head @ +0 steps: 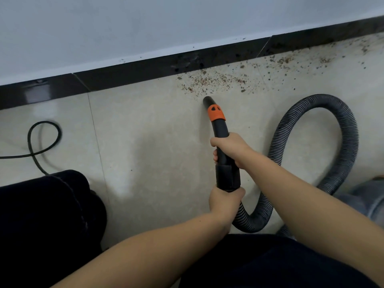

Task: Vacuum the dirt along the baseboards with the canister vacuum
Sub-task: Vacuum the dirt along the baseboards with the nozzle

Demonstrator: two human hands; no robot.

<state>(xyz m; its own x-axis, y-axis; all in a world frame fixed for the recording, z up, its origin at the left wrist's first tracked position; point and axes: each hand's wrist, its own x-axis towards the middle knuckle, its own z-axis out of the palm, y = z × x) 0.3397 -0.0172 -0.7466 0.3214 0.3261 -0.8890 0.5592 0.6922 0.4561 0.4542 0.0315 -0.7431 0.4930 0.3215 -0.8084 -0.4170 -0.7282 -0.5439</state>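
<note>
The dirt point(216, 82) lies scattered on the floor point(145, 142) against the baseboard point(145, 73), from twelve round to two o'clock of the nozzle point(216, 119), whose long axis points at twelve. The right hand point(226, 145), nearer the dirt, grasps the nozzle; the left hand point(224, 201) grasps its rear end where the hose point(324, 125) joins. No writing can be read.

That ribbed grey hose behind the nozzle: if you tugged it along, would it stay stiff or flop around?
The hose would probably flop: it already lies in a loose loop on the floor. Its ribs suggest it bends easily without kinking. The black nozzle looks rigid, so the right hand and left hand likely steer with that.
</note>
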